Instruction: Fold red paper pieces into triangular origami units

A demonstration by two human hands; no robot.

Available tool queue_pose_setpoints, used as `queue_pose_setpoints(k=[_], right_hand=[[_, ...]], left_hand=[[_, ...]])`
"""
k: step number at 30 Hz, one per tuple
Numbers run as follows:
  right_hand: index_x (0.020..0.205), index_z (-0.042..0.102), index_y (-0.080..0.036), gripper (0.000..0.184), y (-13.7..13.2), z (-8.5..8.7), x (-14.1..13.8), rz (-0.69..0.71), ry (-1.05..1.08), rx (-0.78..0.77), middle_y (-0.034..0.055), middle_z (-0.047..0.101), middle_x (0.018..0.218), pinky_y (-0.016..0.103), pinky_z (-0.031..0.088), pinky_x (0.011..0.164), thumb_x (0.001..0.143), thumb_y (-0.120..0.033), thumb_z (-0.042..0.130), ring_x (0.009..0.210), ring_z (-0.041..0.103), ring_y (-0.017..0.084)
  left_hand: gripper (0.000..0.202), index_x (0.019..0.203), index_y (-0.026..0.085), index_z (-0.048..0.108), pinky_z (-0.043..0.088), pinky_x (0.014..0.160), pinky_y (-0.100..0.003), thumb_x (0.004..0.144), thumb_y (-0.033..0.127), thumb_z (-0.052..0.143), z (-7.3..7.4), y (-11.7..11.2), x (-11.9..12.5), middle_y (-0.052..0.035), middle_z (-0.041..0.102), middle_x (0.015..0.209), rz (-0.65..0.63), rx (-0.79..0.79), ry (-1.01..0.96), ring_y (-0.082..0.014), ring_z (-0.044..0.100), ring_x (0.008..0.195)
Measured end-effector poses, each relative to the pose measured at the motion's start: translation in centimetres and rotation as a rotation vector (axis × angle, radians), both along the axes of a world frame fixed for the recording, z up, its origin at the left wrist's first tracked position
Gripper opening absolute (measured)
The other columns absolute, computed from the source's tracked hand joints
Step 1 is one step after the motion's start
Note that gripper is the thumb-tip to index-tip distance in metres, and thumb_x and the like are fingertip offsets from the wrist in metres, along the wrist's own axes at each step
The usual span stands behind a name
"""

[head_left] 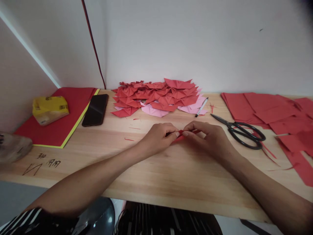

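Observation:
A small piece of folded red paper (pixel 180 133) is pinched between both hands just above the wooden table. My left hand (pixel 163 133) grips its left end with thumb and fingers closed. On the other side my right hand (pixel 205 132) pinches the paper too, thumb and forefinger close to the left thumb. Much of the paper is hidden by the fingers. Behind the hands lies a heap of folded red paper shapes (pixel 156 94), with a few pink ones (pixel 155 110) underneath. Black-handled scissors (pixel 241 132) rest right of my right hand, blades pointing left.
Red paper sheets (pixel 271 109) spread over the table's right side, with thin offcuts nearby. A pen (pixel 201 107) lies beside the heap. Leftward are a phone (pixel 95 110), red and yellow sheets (pixel 56 130) and a yellow packet (pixel 50 110). A wall stands behind.

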State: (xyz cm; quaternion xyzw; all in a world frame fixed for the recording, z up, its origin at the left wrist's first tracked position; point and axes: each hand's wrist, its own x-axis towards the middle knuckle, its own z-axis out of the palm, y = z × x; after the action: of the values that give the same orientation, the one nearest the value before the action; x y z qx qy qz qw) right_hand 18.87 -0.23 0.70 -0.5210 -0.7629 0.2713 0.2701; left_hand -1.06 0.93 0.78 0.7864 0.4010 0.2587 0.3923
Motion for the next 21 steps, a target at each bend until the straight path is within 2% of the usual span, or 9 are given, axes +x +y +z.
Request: queue_pose_setpoints(k=[4, 7, 10, 15, 18, 21], right_hand=[[0.075, 0.065, -0.025, 0.017, -0.04, 0.00, -0.05, -0.021, -0.090, 0.124, 0.0007, 0.070, 0.074, 0.036, 0.043, 0.074, 0.087, -0.036, 0.058, 0.070, 0.061, 0.019], [0.074, 0.064, -0.025, 0.019, -0.06, 0.10, -0.09, -0.012, -0.085, 0.146, 0.0010, 0.070, 0.073, 0.037, 0.043, 0.074, 0.088, -0.036, 0.057, 0.067, 0.060, 0.018], [0.075, 0.065, -0.025, 0.020, -0.04, 0.18, -0.07, 0.000, -0.061, 0.099, 0.0014, 0.070, 0.075, 0.036, 0.044, 0.072, 0.088, -0.037, 0.057, 0.068, 0.060, 0.018], [0.084, 0.066, -0.024, 0.015, 0.00, 0.17, 0.05, 0.014, 0.051, -0.066, 0.0025, 0.071, 0.083, 0.031, 0.047, 0.066, 0.086, -0.036, 0.057, 0.074, 0.062, 0.018], [0.084, 0.064, -0.023, 0.014, 0.04, 0.28, 0.16, 0.028, 0.077, -0.080, 0.0021, 0.069, 0.081, 0.028, 0.047, 0.063, 0.085, -0.036, 0.058, 0.071, 0.061, 0.016], [0.084, 0.064, -0.023, 0.015, 0.14, 0.51, 0.37, 0.073, 0.080, -0.118, 0.0013, 0.067, 0.079, 0.026, 0.045, 0.060, 0.084, -0.036, 0.058, 0.067, 0.060, 0.015]], left_hand=[[0.024, 0.079, 0.014, 0.069, 0.041, 0.066, -0.023, 0.088, 0.021, 0.048, 0.13, -0.09, 0.04, -0.0017, 0.066, 0.079, 0.007, -0.004, -0.004, -0.0119, 0.058, 0.072], [0.017, 0.085, 0.016, 0.071, 0.042, 0.065, -0.022, 0.084, 0.022, 0.055, -0.14, -0.13, 0.07, -0.0010, 0.069, 0.080, 0.035, -0.044, -0.027, -0.0119, 0.059, 0.071], [0.016, 0.084, 0.017, 0.073, 0.044, 0.065, -0.022, 0.081, 0.018, 0.057, -0.41, -0.20, 0.16, -0.0004, 0.072, 0.081, 0.077, -0.081, -0.048, -0.0124, 0.061, 0.072], [0.016, 0.078, 0.016, 0.073, 0.044, 0.061, -0.022, 0.078, 0.017, 0.057, -0.24, -0.30, 0.29, -0.0003, 0.071, 0.074, 0.128, -0.156, -0.083, -0.0125, 0.062, 0.069], [0.013, 0.080, 0.016, 0.071, 0.044, 0.060, -0.021, 0.075, 0.016, 0.059, -0.19, -0.24, 0.24, -0.0002, 0.071, 0.071, 0.149, -0.233, -0.155, -0.0115, 0.062, 0.066], [0.011, 0.080, 0.015, 0.067, 0.044, 0.060, -0.020, 0.072, 0.012, 0.061, -0.36, -0.07, 0.11, 0.0006, 0.069, 0.069, 0.143, -0.245, -0.201, -0.0103, 0.062, 0.064]])
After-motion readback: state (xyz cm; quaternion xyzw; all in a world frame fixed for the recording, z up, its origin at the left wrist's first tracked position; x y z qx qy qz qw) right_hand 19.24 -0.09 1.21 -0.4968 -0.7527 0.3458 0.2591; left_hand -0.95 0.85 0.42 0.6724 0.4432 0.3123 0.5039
